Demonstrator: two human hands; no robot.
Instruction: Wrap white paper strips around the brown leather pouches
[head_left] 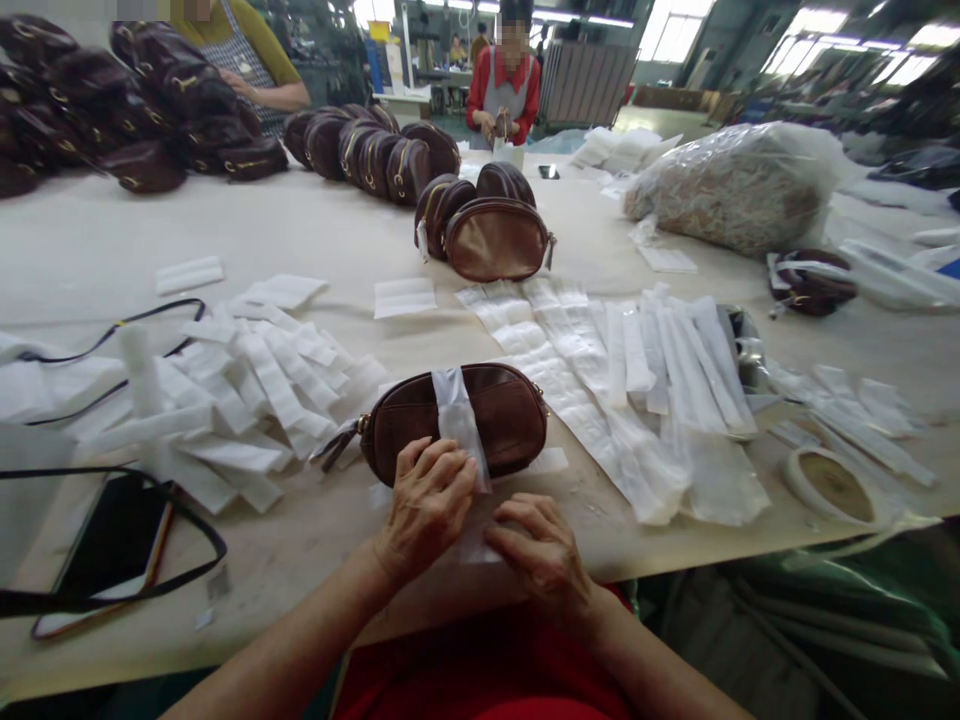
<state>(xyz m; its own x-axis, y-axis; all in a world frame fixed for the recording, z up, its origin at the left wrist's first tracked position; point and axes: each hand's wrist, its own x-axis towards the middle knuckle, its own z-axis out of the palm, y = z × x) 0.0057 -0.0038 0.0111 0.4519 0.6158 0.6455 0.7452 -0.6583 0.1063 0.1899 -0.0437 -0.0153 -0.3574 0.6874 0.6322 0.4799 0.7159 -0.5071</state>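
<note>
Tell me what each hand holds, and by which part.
Both the left hand and right hand pinch the near end of a clear plastic strip draped across the brown leather pouch.

Purse (480, 415) on table (90, 250); strips (247, 390) left, sleeves (660, 380) right, purses (487, 225) behind.

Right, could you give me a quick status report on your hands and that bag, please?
Left hand pinching clear strip against brown bag. Right hand on strip's lower end at table edge. White paper strips on both sides, none obstructing.
</note>
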